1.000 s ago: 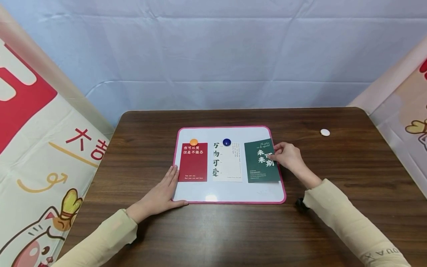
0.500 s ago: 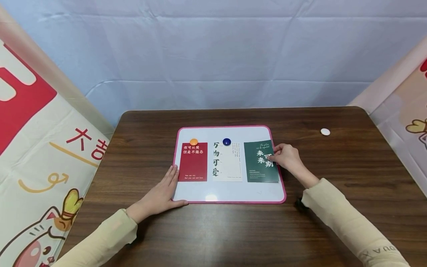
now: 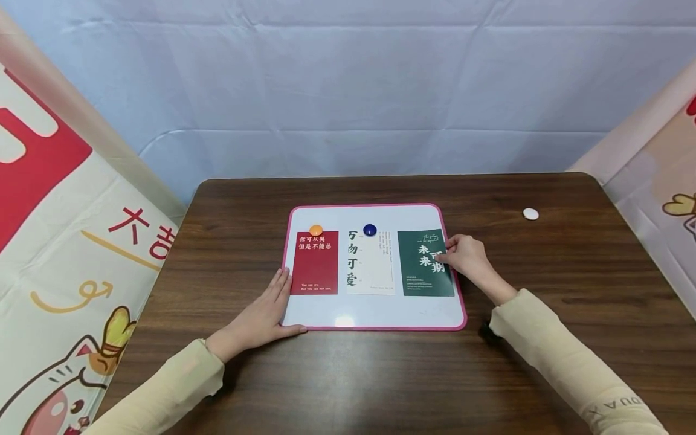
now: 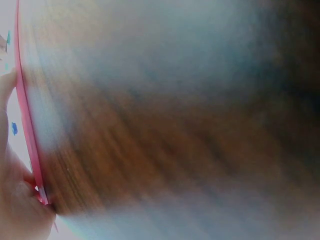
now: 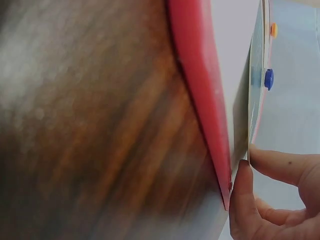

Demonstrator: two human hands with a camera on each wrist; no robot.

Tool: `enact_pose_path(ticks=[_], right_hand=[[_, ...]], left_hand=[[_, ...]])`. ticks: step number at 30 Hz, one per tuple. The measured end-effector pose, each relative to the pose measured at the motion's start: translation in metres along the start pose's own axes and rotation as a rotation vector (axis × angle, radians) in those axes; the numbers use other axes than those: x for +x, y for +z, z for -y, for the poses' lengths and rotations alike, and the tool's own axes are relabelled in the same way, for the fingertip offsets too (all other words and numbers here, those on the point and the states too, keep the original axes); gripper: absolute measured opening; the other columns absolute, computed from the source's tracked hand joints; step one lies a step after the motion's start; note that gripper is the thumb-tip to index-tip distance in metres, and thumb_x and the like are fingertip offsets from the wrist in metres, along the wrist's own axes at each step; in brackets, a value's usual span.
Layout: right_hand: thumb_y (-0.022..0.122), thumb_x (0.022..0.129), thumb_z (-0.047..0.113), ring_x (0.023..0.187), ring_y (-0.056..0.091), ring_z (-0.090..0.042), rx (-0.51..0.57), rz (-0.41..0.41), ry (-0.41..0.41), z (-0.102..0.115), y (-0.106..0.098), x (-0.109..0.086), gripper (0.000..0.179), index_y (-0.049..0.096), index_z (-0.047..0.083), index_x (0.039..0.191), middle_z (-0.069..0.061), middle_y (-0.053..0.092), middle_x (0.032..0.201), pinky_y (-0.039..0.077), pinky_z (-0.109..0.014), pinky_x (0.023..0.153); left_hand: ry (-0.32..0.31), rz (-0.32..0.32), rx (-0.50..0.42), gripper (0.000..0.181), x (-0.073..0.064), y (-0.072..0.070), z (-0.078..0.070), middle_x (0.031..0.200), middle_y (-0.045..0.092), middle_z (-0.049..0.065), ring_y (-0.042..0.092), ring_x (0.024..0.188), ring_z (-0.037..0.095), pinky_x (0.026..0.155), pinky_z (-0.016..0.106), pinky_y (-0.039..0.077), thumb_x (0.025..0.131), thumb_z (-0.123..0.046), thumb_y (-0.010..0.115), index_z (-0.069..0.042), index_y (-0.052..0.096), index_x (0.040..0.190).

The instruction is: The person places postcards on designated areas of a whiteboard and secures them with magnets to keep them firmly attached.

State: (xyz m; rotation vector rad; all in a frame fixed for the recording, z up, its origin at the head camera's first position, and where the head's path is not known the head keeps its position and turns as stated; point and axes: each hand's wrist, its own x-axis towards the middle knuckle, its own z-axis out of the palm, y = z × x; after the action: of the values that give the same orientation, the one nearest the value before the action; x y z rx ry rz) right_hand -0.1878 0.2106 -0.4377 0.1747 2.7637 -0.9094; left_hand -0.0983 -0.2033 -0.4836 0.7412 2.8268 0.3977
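Note:
A whiteboard with a pink rim (image 3: pixel 370 329) lies on the brown table. My left hand (image 3: pixel 264 314) rests at its lower left corner, fingers straight along the left edge and thumb along the bottom edge. On the board's right side is a green card (image 3: pixel 421 272) with white lettering. My right hand (image 3: pixel 469 258) pinches the right edge of this card between thumb and fingers. In the right wrist view the card's edge (image 5: pixel 249 145) stands slightly off the board, held at the fingertips. A red card (image 3: pixel 315 266) and a white card (image 3: pixel 375 266) lie left of the green one.
An orange magnet (image 3: pixel 316 230) sits at the red card's top edge, and a dark blue magnet (image 3: pixel 370 229) at the white card's top. One white magnet (image 3: pixel 530 214) lies on the table (image 3: pixel 348 380) to the right of the board. Printed cloth hangs at both sides.
The green card has turned slightly, from tilted to nearly upright on the board, and shifted a little left with my right hand. My left hand has stayed in place.

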Motion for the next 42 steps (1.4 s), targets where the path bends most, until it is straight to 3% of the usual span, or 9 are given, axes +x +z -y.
enact_pose_path(ticks=[17,30,42], right_hand=[[0.071,0.078,0.015,0.060,0.052,-0.019,-0.053,-0.036,0.006,0.0066,0.0007,-0.0021,0.033,0.055,-0.009,0.094,-0.015,0.058,0.073,0.042,-0.025,0.050],[0.071,0.079,0.016,0.060,0.052,-0.020,-0.062,-0.041,-0.037,0.0083,0.0010,-0.0059,0.031,0.060,-0.010,0.092,-0.016,0.059,0.073,0.044,-0.025,0.048],[0.070,0.079,0.019,0.061,0.052,-0.019,-0.096,-0.039,-0.087,0.0044,-0.0055,-0.0045,0.030,0.060,-0.007,0.091,-0.014,0.059,0.074,0.042,-0.026,0.051]], left_hand=[[0.011,-0.017,-0.002,0.106,-0.0003,-0.0033,-0.0018,0.152,0.007,0.014,0.004,0.139,0.026,0.103,0.042,0.031,0.075,-0.071,0.048,0.000,0.012,0.144],[0.013,-0.027,-0.012,0.105,-0.0012,-0.0024,-0.0013,0.152,0.009,0.014,0.006,0.139,0.027,0.101,0.044,0.033,0.075,-0.070,0.051,0.000,0.014,0.145],[-0.011,0.002,-0.013,0.107,-0.0014,-0.0014,-0.0018,0.152,0.006,0.011,0.004,0.139,0.025,0.102,0.042,0.032,0.074,-0.073,0.048,-0.003,0.010,0.146]])
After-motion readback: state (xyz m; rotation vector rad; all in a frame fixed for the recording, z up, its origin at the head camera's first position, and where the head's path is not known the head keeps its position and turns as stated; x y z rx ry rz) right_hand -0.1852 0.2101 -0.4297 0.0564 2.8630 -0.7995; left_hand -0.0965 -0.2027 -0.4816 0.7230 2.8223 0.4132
